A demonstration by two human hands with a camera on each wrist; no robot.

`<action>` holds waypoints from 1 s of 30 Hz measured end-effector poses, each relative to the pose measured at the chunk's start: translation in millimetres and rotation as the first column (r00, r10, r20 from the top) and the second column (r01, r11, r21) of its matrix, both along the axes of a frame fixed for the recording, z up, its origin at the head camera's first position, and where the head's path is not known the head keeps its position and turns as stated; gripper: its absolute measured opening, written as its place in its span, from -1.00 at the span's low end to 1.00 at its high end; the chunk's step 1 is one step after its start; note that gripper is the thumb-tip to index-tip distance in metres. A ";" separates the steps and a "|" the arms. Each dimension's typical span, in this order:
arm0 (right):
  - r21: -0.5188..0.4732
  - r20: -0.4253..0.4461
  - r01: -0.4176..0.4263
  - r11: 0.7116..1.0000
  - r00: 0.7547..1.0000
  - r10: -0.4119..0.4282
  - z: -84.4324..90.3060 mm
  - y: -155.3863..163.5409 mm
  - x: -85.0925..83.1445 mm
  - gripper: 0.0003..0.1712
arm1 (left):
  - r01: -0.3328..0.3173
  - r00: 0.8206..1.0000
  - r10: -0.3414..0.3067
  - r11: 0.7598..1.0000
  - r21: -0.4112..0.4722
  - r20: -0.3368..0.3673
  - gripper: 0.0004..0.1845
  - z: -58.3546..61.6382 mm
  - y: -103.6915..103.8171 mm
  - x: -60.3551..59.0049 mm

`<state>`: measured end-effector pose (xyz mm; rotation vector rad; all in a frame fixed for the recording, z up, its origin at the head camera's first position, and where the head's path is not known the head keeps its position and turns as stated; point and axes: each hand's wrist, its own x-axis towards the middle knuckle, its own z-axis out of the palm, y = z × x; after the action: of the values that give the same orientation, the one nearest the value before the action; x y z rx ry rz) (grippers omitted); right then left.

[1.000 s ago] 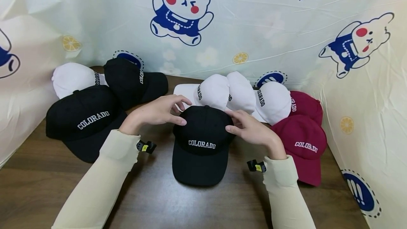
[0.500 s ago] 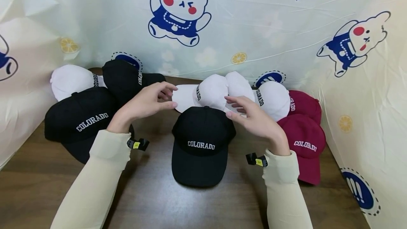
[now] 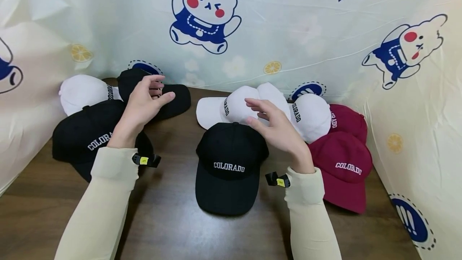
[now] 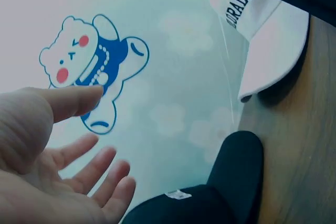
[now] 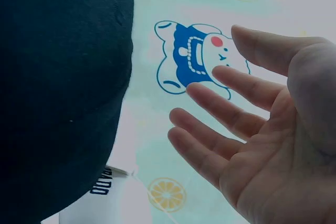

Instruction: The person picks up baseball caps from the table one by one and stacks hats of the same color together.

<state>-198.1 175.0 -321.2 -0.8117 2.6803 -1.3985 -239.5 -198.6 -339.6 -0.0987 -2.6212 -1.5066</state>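
In the head view a black baseball cap (image 3: 228, 171) lettered COLORADO sits at the middle of the table, brim toward me. My right hand (image 3: 276, 125) is raised beside its crown, fingers relaxed and holding nothing; in the right wrist view that right hand (image 5: 262, 114) shows its palm next to the dark crown (image 5: 58, 87). My left hand (image 3: 142, 101), also empty with loosely bent fingers, hovers over the left group, overlapping the back black cap (image 3: 177, 101) and the front black cap (image 3: 86, 131). The left wrist view shows the left hand (image 4: 68, 156) apart from any cap.
A white cap (image 3: 84, 93) lies behind the black ones at left. Several white caps (image 3: 240, 101) are lined up along the back, and maroon caps (image 3: 341, 155) sit at right. A printed curtain (image 3: 288, 23) surrounds the brown wooden table (image 3: 173, 228).
My left hand has moved from the middle black cap leftward and back over the left caps. My right hand has come off that cap's crown and lifted slightly. The caps stay put.
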 end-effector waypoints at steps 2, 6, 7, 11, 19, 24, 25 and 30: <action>0.003 -0.009 -0.002 1.000 1.000 0.002 -1.9 -0.6 0.4 -0.38 | -0.042 0.999 0.042 0.998 0.039 0.007 -0.25 -1.7 -2.8 -1.7; 0.007 -0.016 -0.015 1.000 1.000 0.015 -4.4 -1.1 0.7 -0.37 | -0.140 0.990 0.138 0.987 0.076 0.032 -0.20 -6.7 -9.7 -5.8; 0.008 -0.019 -0.019 1.000 1.000 0.020 -4.8 -1.3 0.5 -0.36 | -0.169 0.985 0.166 0.982 0.083 0.039 -0.19 -8.1 -11.5 -6.5; 0.015 -0.030 -0.032 0.999 0.999 0.033 -5.4 -2.0 -0.4 -0.36 | -0.283 0.958 0.275 0.954 0.104 0.083 -0.15 -13.9 -19.7 -9.1; 0.020 -0.044 -0.044 0.999 0.998 0.045 -6.5 -6.9 0.6 -0.36 | -0.392 0.910 0.356 0.905 0.164 0.212 -0.06 -14.9 -34.5 -9.5; 0.015 -0.047 -0.074 0.997 0.996 0.075 -8.9 -14.6 1.2 -0.35 | -0.396 0.907 0.341 0.891 0.222 0.247 0.00 -17.3 -40.3 -12.4; 0.018 -0.048 -0.083 0.996 0.995 0.084 -9.1 -16.2 1.3 -0.35 | -0.391 0.908 0.329 0.887 0.244 0.258 0.02 -17.7 -41.4 -12.8; 0.047 -0.045 -0.109 0.993 0.993 0.111 -10.6 -21.9 1.3 -0.33 | -0.379 0.906 0.279 0.869 0.318 0.318 0.05 -20.8 -46.5 -14.9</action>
<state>-196.8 153.1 -331.9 -0.9843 2.6446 -1.3080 -254.4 -245.1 -360.4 0.5971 -2.2991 -1.9521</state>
